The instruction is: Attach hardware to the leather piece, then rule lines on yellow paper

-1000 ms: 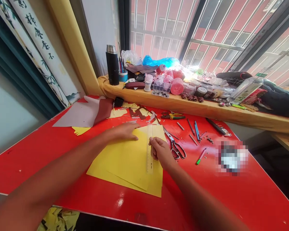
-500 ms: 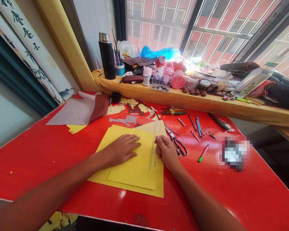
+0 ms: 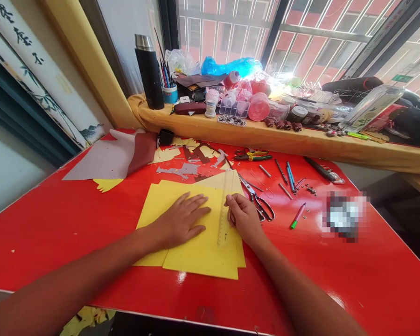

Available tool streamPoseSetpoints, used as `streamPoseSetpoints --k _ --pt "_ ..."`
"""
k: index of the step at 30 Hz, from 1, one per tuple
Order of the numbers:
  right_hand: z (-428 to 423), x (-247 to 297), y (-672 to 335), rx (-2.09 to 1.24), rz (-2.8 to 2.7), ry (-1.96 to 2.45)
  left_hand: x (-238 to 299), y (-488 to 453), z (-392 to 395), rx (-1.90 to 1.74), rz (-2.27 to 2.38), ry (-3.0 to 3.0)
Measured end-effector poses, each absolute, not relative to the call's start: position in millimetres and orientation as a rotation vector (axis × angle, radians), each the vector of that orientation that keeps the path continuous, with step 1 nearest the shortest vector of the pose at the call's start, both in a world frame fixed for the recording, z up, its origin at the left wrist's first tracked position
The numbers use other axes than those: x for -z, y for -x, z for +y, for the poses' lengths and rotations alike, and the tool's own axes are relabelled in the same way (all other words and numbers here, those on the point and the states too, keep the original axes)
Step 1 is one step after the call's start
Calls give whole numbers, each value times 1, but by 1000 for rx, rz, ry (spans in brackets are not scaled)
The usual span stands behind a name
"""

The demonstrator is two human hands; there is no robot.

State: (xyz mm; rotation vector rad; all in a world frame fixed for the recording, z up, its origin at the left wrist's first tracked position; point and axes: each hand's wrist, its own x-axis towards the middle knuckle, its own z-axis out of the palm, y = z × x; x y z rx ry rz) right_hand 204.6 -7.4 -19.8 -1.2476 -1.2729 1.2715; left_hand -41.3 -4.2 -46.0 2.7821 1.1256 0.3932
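Note:
My left hand [image 3: 184,219] lies flat with fingers spread on the upper yellow sheet [image 3: 199,259]. Under that sheet a second yellow sheet [image 3: 149,254] shows at the left and right. My right hand [image 3: 245,218] pinches a clear ruler [image 3: 224,228] by its right edge; the ruler lies lengthwise over the sheets' right side. Beyond the hands a paler sheet [image 3: 212,181] sticks out from beneath. Scissors [image 3: 262,205] lie just right of my right hand, their blades pointing away to the left.
Paper scraps [image 3: 182,170], pliers [image 3: 254,156], a green-and-pink pen [image 3: 297,217], blue pens [image 3: 290,177] and a black-handled tool [image 3: 318,170] lie around on the red table [image 3: 101,275]. A grey-brown sheet [image 3: 101,156] is at left. The cluttered ledge holds a black flask [image 3: 149,74].
The upper yellow sheet has turned and shifted slightly right over the lower one. My left hand moved a little right with its fingers wider apart. The ruler stays in my right hand.

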Motion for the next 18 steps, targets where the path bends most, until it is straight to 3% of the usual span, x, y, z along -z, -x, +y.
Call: streamPoseSetpoints --k 4,10,18 --pt "-8 19 -205 -1267 -1271 1258 37 45 2 -382 1088 -2726" --pt "-9 19 -205 -1262 -1285 1282 13 64 41 -358 1667 -2372" --pt "-9 22 -205 -1269 -1315 1291 -15 56 59 -66 1572 -2276"
